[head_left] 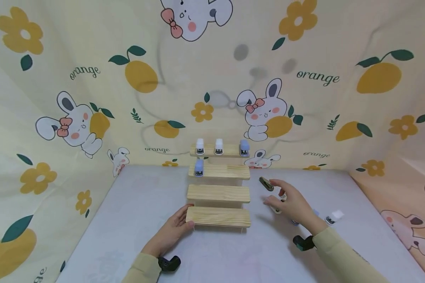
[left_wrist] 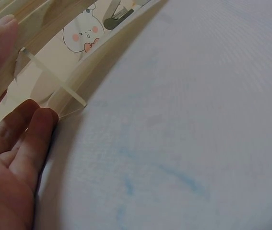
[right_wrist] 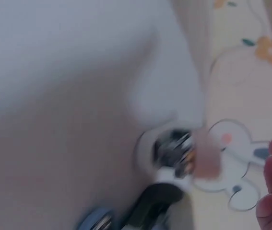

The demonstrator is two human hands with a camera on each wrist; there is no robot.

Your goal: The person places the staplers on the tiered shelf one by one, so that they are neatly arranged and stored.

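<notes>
A stepped wooden rack (head_left: 218,216) with several tiers stands in the middle of the table. My left hand (head_left: 173,228) grips the left end of its lowest plank; the left wrist view shows the thumb on the plank (left_wrist: 35,28) and other fingers below. On the top tier sit two white mini staplers (head_left: 200,146) and a blue mini stapler (head_left: 244,147). Another blue one (head_left: 198,168) is on the tier beneath, at its left end. My right hand (head_left: 292,202), thumb and fingers apart, is beside a dark green stapler (head_left: 266,184) and holds nothing visible.
Partly hidden under the right hand is a pale stapler (head_left: 277,210). A white stapler (head_left: 334,217) lies to the right, with a blue one (head_left: 295,223) mostly covered by the wrist. The right wrist view is blurred. Printed cloth (head_left: 212,78) hangs behind the table.
</notes>
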